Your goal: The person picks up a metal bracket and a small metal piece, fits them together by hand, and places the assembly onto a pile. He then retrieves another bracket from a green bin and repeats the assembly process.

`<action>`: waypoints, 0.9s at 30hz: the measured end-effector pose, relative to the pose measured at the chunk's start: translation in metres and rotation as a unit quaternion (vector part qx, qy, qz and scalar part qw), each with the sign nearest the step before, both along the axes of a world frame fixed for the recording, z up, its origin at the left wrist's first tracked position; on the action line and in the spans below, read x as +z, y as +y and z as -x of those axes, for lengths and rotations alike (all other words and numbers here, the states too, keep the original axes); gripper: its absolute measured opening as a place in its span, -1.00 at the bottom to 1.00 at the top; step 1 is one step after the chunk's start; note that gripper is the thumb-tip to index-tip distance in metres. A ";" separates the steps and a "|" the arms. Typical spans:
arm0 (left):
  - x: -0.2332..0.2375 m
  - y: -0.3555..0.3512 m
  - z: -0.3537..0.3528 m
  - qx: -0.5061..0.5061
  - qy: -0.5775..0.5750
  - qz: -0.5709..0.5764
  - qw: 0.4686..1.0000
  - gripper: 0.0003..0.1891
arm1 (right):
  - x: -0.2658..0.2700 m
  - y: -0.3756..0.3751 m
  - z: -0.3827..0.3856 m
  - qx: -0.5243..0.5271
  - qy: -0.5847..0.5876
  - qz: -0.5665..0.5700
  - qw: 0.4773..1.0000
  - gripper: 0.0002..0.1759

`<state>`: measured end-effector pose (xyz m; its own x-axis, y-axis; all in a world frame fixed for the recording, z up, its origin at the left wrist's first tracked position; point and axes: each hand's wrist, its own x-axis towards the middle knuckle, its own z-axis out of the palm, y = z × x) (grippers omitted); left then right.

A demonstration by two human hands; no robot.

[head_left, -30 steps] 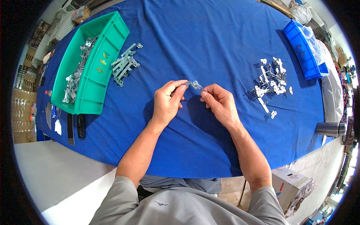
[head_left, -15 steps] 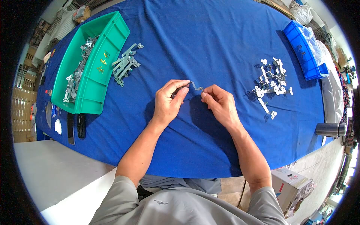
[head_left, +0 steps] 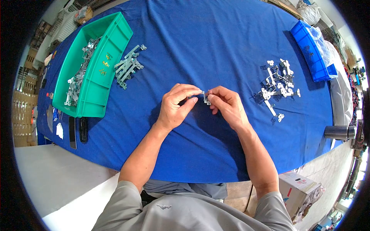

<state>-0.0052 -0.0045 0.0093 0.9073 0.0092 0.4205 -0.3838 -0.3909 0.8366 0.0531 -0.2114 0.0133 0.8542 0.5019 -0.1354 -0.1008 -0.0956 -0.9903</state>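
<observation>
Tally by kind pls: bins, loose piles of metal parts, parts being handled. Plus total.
Bins: 2 (green bin, blue bin)
Loose piles: 2 (left pile, right pile)
Parts being handled: 1 (metal part)
Total: 5
Pieces inside each pile overlap too much to count reliably.

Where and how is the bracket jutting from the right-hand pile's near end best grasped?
Pinch the bracket's narrow strip across its edges, probably from the near side: the strip juts towards the person, clear of the tangled pile, leaving its edges open.
</observation>
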 end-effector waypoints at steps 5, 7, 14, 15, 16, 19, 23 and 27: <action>0.000 -0.003 0.002 0.007 0.036 -0.005 0.999 -0.79 | -0.004 0.002 0.000 -0.085 0.024 -0.075 0.993 -0.81; 0.002 -0.004 0.002 0.063 0.122 0.041 0.990 -0.79 | 0.000 0.005 0.001 -0.126 0.051 -0.126 0.983 -0.81; 0.003 -0.005 0.000 0.095 0.165 0.094 0.977 -0.76 | -0.004 0.006 0.008 -0.033 -0.088 0.046 0.995 -0.76; 0.003 -0.005 0.000 0.091 0.161 0.088 0.979 -0.76 | -0.003 0.007 0.008 -0.032 -0.095 0.055 0.993 -0.76; 0.004 -0.005 0.001 0.087 0.156 0.082 0.980 -0.76 | -0.002 0.007 0.008 -0.033 -0.092 0.055 0.994 -0.76; 0.002 -0.005 0.001 0.080 0.143 0.074 0.984 -0.76 | -0.001 0.007 0.009 -0.037 -0.087 0.055 0.994 -0.76; 0.009 -0.005 0.003 0.080 0.161 0.062 0.982 -0.77 | 0.002 0.007 0.009 -0.036 -0.092 0.066 0.993 -0.77; -0.003 -0.001 0.000 0.079 0.036 0.008 0.996 -0.76 | -0.008 0.006 0.008 -0.043 -0.122 0.094 0.987 -0.80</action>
